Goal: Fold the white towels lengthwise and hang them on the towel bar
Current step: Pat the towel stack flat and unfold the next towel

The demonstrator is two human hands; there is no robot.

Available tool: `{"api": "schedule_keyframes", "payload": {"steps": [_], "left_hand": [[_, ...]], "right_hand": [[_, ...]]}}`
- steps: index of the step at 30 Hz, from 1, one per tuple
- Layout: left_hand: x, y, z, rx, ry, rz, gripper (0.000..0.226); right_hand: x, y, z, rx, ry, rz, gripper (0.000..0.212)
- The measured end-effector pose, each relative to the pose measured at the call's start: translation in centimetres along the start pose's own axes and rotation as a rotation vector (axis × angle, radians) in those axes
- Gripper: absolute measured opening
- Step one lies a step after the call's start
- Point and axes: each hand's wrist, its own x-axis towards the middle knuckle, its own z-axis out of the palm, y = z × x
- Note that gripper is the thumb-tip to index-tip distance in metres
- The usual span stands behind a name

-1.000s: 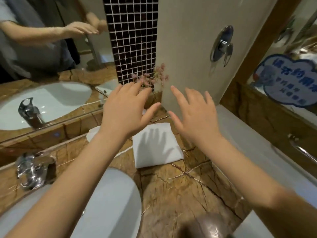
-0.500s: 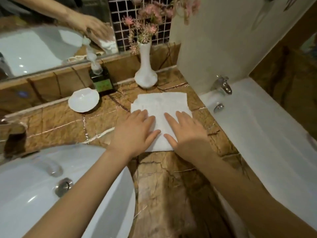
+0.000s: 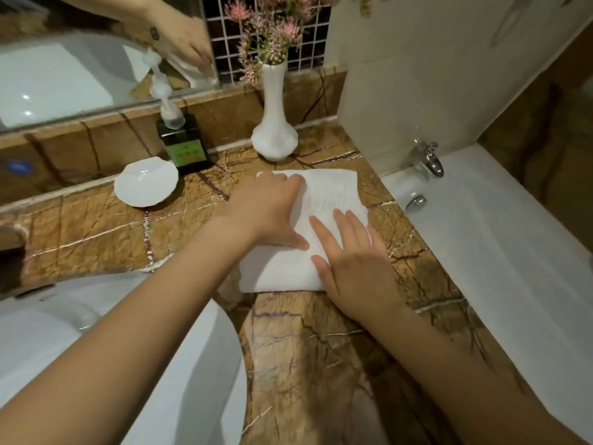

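A folded white towel [image 3: 333, 194] lies flat on the brown marble counter [image 3: 305, 348], in front of the vase. My left hand [image 3: 266, 213] rests palm down on its far left part; the fingers bend over the far left corner, their tips hidden, and the thumb lies flat and apart. My right hand [image 3: 349, 261] presses flat on the near right part with its fingers spread. No towel bar is in view.
A white vase [image 3: 273, 136] of pink flowers, a dark soap dispenser [image 3: 184, 146] and a white dish [image 3: 146, 183] stand along the mirror behind the towel. A white sink basin [image 3: 199, 364] sits at near left. The bathtub [image 3: 500, 252] with its chrome tap [image 3: 430, 157] runs along the right.
The view dropped from the wall to the counter. Both hands came down onto the towel; since then my left hand slid toward its far left corner while the right stayed near the front edge.
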Motion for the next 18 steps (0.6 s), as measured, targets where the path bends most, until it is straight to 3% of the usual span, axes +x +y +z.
{"api": "schedule_keyframes", "payload": {"steps": [5,8,10,14,16,18], "left_hand": [[0.3,1.4,-0.7,0.000,-0.024,0.035,0.065],[-0.8,1.3,-1.2,-0.223,0.008,0.062,0.045],[-1.9,0.8,-2.2,-0.403,0.023,0.105,0.038],[-4.1,0.2,-6.0,-0.712,0.111,0.268,0.028],[-4.7,0.3,-8.0,-0.801,0.189,0.313,0.024],[-5.1,0.4,-9.7,-0.857,0.295,0.313,0.022]], "right_hand": [[0.0,0.2,-0.5,0.145,0.082,-0.014,0.055],[0.1,1.3,-1.3,0.504,0.263,-0.003,0.048],[0.4,2.6,-2.1,0.707,0.353,0.024,0.063],[1.4,4.4,-3.9,1.175,0.211,0.061,0.119],[2.1,5.3,-3.6,1.378,0.066,0.001,0.117],[2.7,5.7,-3.7,1.298,-0.044,0.002,0.102]]}}
